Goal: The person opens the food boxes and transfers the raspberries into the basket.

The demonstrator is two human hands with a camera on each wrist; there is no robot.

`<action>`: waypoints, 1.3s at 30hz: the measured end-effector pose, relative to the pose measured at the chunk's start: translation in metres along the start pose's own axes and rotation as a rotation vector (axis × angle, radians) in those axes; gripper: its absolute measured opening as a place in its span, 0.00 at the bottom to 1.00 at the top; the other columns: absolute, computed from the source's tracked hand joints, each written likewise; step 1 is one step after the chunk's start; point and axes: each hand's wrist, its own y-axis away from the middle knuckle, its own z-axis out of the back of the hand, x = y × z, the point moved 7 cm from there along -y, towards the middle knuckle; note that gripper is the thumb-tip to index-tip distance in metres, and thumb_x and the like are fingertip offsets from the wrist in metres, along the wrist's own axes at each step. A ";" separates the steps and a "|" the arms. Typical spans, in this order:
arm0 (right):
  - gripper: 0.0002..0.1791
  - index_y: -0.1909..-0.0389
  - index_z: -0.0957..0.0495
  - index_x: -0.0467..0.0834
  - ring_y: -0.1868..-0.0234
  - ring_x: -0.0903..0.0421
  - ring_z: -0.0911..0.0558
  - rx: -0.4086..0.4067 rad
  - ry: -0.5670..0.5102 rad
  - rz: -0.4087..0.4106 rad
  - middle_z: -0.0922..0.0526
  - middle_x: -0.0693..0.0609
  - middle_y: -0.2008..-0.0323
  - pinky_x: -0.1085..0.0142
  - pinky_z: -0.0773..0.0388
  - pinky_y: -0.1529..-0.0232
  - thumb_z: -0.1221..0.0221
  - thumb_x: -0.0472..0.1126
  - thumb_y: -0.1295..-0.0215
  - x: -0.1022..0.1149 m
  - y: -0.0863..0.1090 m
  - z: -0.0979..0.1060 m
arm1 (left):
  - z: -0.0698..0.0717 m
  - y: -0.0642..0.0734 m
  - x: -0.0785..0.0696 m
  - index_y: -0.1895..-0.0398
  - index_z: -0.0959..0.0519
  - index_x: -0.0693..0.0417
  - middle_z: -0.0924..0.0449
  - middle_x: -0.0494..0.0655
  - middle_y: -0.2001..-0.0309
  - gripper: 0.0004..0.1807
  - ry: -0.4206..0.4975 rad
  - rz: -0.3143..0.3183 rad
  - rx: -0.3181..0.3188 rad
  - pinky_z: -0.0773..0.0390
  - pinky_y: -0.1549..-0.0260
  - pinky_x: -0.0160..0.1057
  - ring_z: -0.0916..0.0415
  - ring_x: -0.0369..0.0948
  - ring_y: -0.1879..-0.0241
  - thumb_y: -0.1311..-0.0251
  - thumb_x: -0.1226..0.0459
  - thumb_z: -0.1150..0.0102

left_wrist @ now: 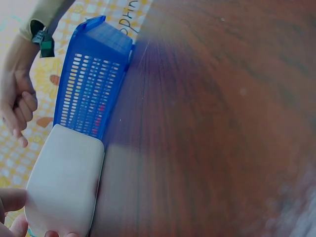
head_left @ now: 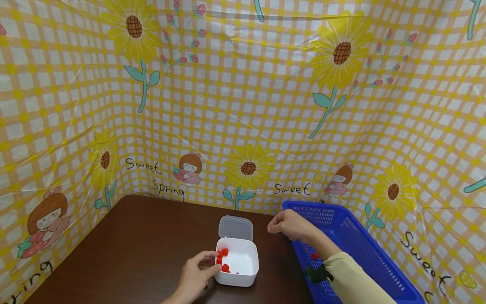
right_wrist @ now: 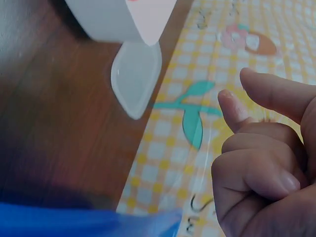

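A white square box (head_left: 237, 280) stands on the dark table, holding several small red pieces (head_left: 225, 268) mostly along its left side. My left hand (head_left: 193, 272) grips the box's left wall, with thumb and fingers at the rim. The left wrist view shows fingertips (left_wrist: 15, 200) against the white wall. Behind the box lies its translucent lid (head_left: 235, 228). My right hand (head_left: 290, 224) is raised between the box and the blue basket, holding nothing. In the right wrist view its thumb and index finger are apart, while the other fingers (right_wrist: 256, 170) are curled in.
The blue perforated basket (head_left: 379, 249) stands on the right, under my right forearm. A red piece (head_left: 314, 256) shows inside it. A dark green device (head_left: 318, 274) hangs at the right sleeve. Checked cloth (head_left: 212, 126) with sunflowers walls the table at the back and sides.
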 end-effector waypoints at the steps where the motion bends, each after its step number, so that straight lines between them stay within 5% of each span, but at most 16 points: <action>1: 0.07 0.62 0.15 0.38 0.87 0.64 0.51 0.010 0.005 0.004 0.41 0.60 0.88 0.71 0.50 0.86 0.37 0.38 0.34 0.002 -0.001 -0.005 | 0.000 0.000 0.000 0.49 0.18 0.55 0.17 0.51 0.58 0.19 0.001 -0.004 -0.001 0.22 0.79 0.39 0.21 0.41 0.64 0.43 0.61 0.28; 6: 0.05 0.64 0.14 0.40 0.87 0.64 0.51 0.055 0.020 0.016 0.41 0.60 0.88 0.71 0.50 0.86 0.35 0.37 0.36 0.014 -0.006 -0.025 | 0.000 0.000 -0.002 0.49 0.18 0.56 0.17 0.52 0.58 0.19 0.007 -0.016 -0.005 0.23 0.80 0.38 0.21 0.40 0.68 0.43 0.62 0.28; 12: 0.05 0.64 0.13 0.39 0.88 0.63 0.50 0.099 0.039 0.031 0.26 0.57 0.83 0.70 0.50 0.87 0.34 0.36 0.38 0.027 -0.010 -0.047 | 0.000 0.000 -0.003 0.50 0.18 0.56 0.18 0.50 0.61 0.18 0.016 -0.023 -0.010 0.25 0.81 0.36 0.22 0.41 0.71 0.44 0.63 0.28; 25: 0.04 0.67 0.13 0.40 0.89 0.61 0.48 0.182 0.052 0.024 0.16 0.50 0.72 0.70 0.49 0.87 0.32 0.37 0.40 0.029 -0.016 -0.087 | -0.001 -0.001 0.000 0.50 0.17 0.55 0.16 0.50 0.59 0.18 0.018 -0.024 -0.013 0.23 0.81 0.38 0.22 0.41 0.69 0.44 0.62 0.28; 32: 0.03 0.70 0.13 0.41 0.88 0.62 0.47 0.221 0.053 0.025 0.18 0.53 0.73 0.71 0.48 0.87 0.31 0.37 0.41 0.025 -0.018 -0.106 | -0.001 -0.001 0.000 0.49 0.18 0.56 0.16 0.51 0.58 0.19 0.026 -0.023 -0.012 0.23 0.80 0.39 0.21 0.41 0.68 0.43 0.63 0.28; 39: 0.03 0.73 0.13 0.40 0.89 0.61 0.48 0.248 0.060 0.028 0.29 0.55 0.83 0.70 0.49 0.88 0.31 0.36 0.42 0.022 -0.019 -0.122 | -0.001 -0.001 0.001 0.48 0.18 0.56 0.17 0.54 0.57 0.19 0.018 -0.013 -0.006 0.23 0.80 0.39 0.21 0.41 0.68 0.43 0.63 0.28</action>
